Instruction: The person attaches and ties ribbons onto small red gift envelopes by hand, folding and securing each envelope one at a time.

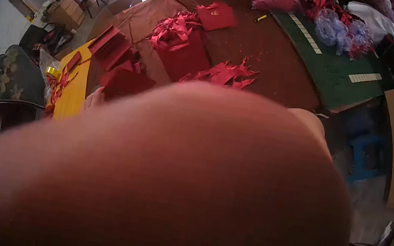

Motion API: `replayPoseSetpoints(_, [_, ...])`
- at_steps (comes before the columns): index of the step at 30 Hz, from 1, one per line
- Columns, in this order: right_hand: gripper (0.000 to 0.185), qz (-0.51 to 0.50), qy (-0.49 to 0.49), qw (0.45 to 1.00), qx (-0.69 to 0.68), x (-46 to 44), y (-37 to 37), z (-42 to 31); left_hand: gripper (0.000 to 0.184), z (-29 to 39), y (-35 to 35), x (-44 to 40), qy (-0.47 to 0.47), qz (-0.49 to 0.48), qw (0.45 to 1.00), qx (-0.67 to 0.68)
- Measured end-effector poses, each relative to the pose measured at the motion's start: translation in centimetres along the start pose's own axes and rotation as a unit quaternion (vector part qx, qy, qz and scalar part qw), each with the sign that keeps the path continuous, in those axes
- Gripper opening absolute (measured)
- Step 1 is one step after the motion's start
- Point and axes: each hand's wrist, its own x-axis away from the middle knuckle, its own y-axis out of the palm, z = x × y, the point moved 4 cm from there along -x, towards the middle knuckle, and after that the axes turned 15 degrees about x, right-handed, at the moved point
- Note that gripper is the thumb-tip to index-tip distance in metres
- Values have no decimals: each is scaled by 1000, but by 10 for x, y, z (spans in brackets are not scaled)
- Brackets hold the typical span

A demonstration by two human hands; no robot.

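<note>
A large, blurred stretch of bare skin (188,174) fills the lower middle, very close to the camera. It is part of my hand or arm; I cannot tell which part, and no fingers show on it. Past its upper left edge, a few fingers of what looks like my left hand (93,99) sit beside a dark red folded piece (125,82). Most of that hand is hidden. Behind it stand red folded bags or folders (110,47). Red ribbon strips (226,73) lie just beyond the blurred skin.
On the brown-covered table (279,66) are a red bag with a gold mark (216,16), a ribbon heap (175,30) and a yellow cutter (260,18). Right are a green board (317,59) and plastic bags (335,29). Yellow tape (52,72) sits left; a blue stool (366,156) stands right.
</note>
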Motion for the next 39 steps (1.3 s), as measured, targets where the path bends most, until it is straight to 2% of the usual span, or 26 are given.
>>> replayPoseSetpoints(4, [28,-42,18,998,-31,-10,16,-2,18,10,-18,3,-2,33,998,53])
replayPoseSetpoints(5, [33,-36,49,998,-1,-8,-2,22,21,4,-22,6,58,58,991,-105])
replayPoseSetpoints(6, [38,61,100,990,76,-5,-6,68,21,-29,-31,13,42,49,994,-88])
replayPoseSetpoints(7, [42,95,100,959,246,7,-20,115,21,-23,-20,20,20,38,995,-87])
replayPoseSetpoints(8, [46,129,95,899,408,19,-36,160,21,-26,-14,27,26,38,996,-76])
replayPoseSetpoints(9, [47,127,107,872,460,39,-39,199,21,-34,-11,34,31,36,997,-65])
replayPoseSetpoints(10, [50,127,120,842,510,62,-38,230,28,-46,-12,41,-4,13,997,-69])
replayPoseSetpoints(12, [59,118,209,853,464,95,-36,276,20,-50,1,48,-10,26,998,-50])
replayPoseSetpoints(13, [50,148,204,878,406,103,-33,283,18,-53,6,51,10,31,999,-27])
replayPoseSetpoints(15, [46,162,233,885,368,118,-28,294,18,-48,13,55,59,-5,983,-173])
replayPoseSetpoints(16, [42,177,263,889,331,123,-28,299,28,-37,21,58,89,-9,962,-260])
replayPoseSetpoints(18, [38,177,259,893,321,129,-27,309,31,-42,26,61,96,-43,940,-323])
replayPoseSetpoints(22, [40,211,288,874,331,143,-24,311,37,-54,37,71,65,-25,948,-310])
replayPoseSetpoints(23, [41,218,296,874,317,145,-25,310,39,-54,40,71,101,-38,944,-311])
replayPoseSetpoints(26, [40,197,272,858,389,150,-29,307,39,-64,44,74,65,-60,950,-299])
replayPoseSetpoints(28, [35,172,196,816,516,143,-35,288,36,-63,46,75,40,-63,952,-296])
replayPoseSetpoints(30, [30,242,136,751,599,139,-63,260,35,-89,33,80,-47,-21,992,-114])
replayPoseSetpoints(31, [22,302,187,693,628,148,-92,259,30,-113,24,85,-87,-4,986,-141])
replayPoseSetpoints(32, [21,349,183,639,660,154,-118,255,30,-109,24,86,-85,-7,987,-139])
replayPoseSetpoints(34, [28,353,270,538,716,167,-170,251,23,-103,25,88,-189,-1,981,42])
replayPoseSetpoints(35, [31,338,313,505,730,172,-188,252,22,-104,24,89,-212,-13,977,20])
replayPoseSetpoints(38, [34,292,367,486,737,169,-211,255,23,-116,28,97,-204,-16,976,75])
replayPoseSetpoints(39, [36,296,366,498,728,164,-211,253,24,-110,30,98,-203,-23,977,67])
